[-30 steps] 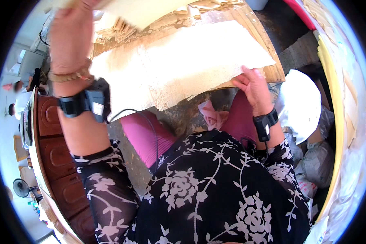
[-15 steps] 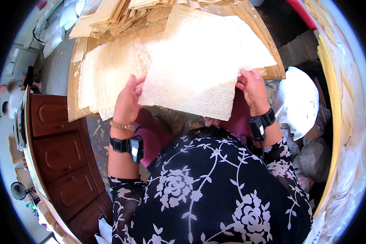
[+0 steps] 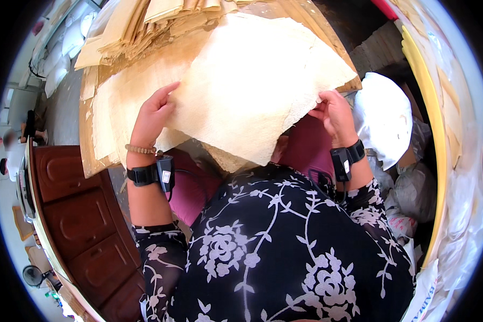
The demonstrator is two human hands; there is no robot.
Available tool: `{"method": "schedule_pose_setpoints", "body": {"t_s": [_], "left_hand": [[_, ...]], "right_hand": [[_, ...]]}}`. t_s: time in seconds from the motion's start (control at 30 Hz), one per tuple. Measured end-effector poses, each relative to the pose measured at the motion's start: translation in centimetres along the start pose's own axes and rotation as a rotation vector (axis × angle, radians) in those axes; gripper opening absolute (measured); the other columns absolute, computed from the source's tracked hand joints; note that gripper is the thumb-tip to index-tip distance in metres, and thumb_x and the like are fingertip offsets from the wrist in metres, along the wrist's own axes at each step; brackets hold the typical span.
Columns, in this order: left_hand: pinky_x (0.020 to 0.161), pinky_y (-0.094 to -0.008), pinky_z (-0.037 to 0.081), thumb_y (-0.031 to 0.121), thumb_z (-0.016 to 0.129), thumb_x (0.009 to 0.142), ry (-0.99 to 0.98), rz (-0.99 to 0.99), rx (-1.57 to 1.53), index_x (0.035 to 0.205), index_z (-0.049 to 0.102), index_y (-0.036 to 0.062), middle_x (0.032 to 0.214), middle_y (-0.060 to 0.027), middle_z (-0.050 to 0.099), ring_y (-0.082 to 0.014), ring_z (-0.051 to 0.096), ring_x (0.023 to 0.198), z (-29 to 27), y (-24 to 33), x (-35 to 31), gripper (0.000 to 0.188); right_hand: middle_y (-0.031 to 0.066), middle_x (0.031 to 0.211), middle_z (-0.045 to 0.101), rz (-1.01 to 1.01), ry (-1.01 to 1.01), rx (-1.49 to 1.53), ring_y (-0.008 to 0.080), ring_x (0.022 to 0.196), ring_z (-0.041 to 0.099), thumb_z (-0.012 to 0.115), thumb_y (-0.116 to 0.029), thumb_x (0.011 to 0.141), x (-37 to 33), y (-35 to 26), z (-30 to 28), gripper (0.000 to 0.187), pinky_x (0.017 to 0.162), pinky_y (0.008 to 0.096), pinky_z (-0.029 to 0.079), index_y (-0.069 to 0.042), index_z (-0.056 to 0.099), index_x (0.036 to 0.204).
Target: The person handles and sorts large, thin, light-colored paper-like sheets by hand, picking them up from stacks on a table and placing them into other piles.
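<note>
Top sheet: the big pale, thin top sheet (image 3: 236,80) lies slantwise over the wooden table (image 3: 314,20), with one corner sticking out past the table's near edge, over the lap.
Lower sheet: a similar lower sheet (image 3: 330,64) shows from under it, toward the table's right edge; its near border looks ragged.
Left hand: the left hand (image 3: 154,112) is over the near left part of the table, its thumb and forefinger at the top sheet's left edge; I cannot tell whether they pinch it or only touch.
Right hand: the right hand (image 3: 335,115) is just off the table's near right side, fingers curled and narrow, seemingly pinching the lower sheet's border.
Loose sheets: more flat loose sheets (image 3: 112,107) lie on the table's left side, and a folded pile (image 3: 129,29) sits at its far left.
Tear risk: the sheets look brittle, so a hard tug from either hand could split a ragged edge.
Slip risk: should the left fingers be only touching, the top sheet could skid out of line on the one beneath.
Crease risk: the overhanging corner has no table under it and could bend against the lap.
Glare: bright light washes out the sheets above the table, so a crack there could go unnoticed.
</note>
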State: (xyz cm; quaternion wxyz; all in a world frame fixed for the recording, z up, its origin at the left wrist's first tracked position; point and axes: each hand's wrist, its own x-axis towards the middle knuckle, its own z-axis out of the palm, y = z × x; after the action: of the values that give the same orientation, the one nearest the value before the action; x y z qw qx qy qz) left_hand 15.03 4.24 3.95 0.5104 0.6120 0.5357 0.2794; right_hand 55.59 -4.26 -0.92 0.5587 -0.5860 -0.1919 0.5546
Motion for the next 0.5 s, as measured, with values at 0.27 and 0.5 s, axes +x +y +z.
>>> {"method": "schedule_pose_setpoints", "body": {"t_s": [0.27, 0.5], "left_hand": [[0.064, -0.0159, 0.039, 0.009, 0.06, 0.094, -0.008, -0.031, -0.018, 0.137, 0.055, 0.0037, 0.086, 0.0062, 0.053, -0.0024, 0.047, 0.071, 3.0, 1.1, 3.6, 0.044], [0.059, -0.0182, 0.047, 0.016, 0.068, 0.091, -0.269, -0.369, 0.034, 0.116, 0.065, -0.001, 0.085, 0.0004, 0.064, -0.0037, 0.059, 0.071, 5.3, 3.4, 4.6, 0.031]], "right_hand": [[0.0036, 0.08, 0.065, 0.023, -0.009, 0.015, 0.014, 0.07, 0.066, 0.053, -0.011, 0.092, 0.1, -0.2, -0.2, 0.005, 0.06, 0.0304, 0.059, -0.008, 0.057, 0.095], [0.005, 0.089, 0.069, 0.024, 0.007, -0.081, 0.0134, 0.075, 0.068, 0.057, -0.023, 0.098, -0.5, -0.6, 0.6, 0.016, 0.063, 0.028, 0.058, -0.008, 0.059, 0.102]]}}
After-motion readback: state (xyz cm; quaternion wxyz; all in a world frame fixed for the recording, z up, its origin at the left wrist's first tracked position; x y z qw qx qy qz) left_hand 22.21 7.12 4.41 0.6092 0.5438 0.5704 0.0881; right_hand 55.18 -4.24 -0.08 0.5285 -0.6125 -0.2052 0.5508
